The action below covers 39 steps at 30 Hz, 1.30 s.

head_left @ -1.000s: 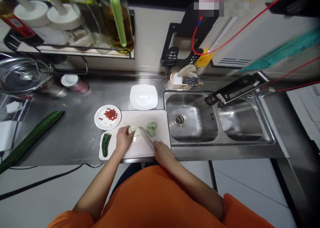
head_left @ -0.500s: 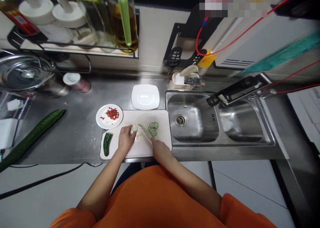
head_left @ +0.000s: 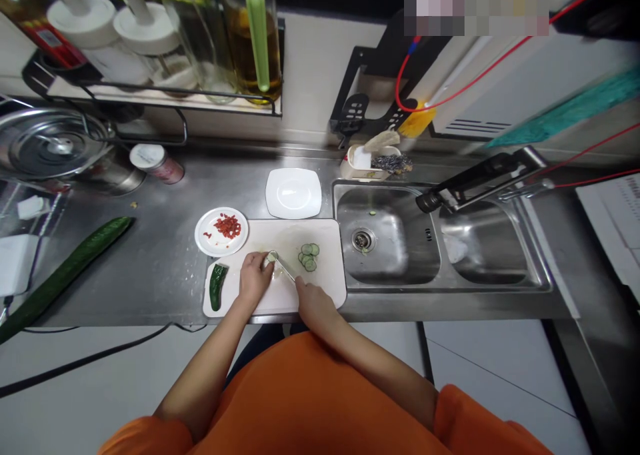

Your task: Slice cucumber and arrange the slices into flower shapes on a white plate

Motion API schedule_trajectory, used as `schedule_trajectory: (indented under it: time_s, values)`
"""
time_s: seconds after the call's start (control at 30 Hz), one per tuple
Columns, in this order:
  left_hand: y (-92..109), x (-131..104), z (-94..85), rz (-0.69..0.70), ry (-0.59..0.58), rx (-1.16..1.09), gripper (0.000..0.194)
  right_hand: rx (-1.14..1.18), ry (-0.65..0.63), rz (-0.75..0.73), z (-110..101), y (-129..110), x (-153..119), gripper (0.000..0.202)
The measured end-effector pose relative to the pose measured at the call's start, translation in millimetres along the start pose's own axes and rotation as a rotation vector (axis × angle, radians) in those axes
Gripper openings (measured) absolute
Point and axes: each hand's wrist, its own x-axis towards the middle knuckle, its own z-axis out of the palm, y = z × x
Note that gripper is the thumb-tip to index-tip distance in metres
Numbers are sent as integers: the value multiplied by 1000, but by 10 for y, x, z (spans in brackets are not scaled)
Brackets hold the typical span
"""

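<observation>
L hand (head_left: 254, 280) gripped a cuke pc (head_left: 271, 258) over the cutting bd (head_left: 273, 233), fingers bent round it. R hand (head_left: 316, 306) was closed on the knife (head_left: 287, 268) handle, blade at the pc's cut end. Cuke slices (head_left: 309, 258) lay overlapping, R of the blade; a cuke chunk (head_left: 217, 286) lay nr the bd's L edge. Round plate (head_left: 203, 243) w/ red bits (head_left: 229, 226) sat at the far L corner, sq. plate (head_left: 294, 193) just beyond the bd.
</observation>
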Motion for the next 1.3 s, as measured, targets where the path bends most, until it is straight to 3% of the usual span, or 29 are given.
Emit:
schedule_trajectory:
  time_s: [0.7, 0.9, 1.3]
  values:
    - [-16, -1, 11, 11, 7, 1, 28, 77, -22, 21, -5, -75, 27, 37]
    - [11, 19, -8, -4, 5, 18, 26, 82, -18, 17, 55, 1, -67, 37]
    - [87, 51, -138, -228, -62, -82, 22, 72, -69, 54, 149, 280, -254, 37]
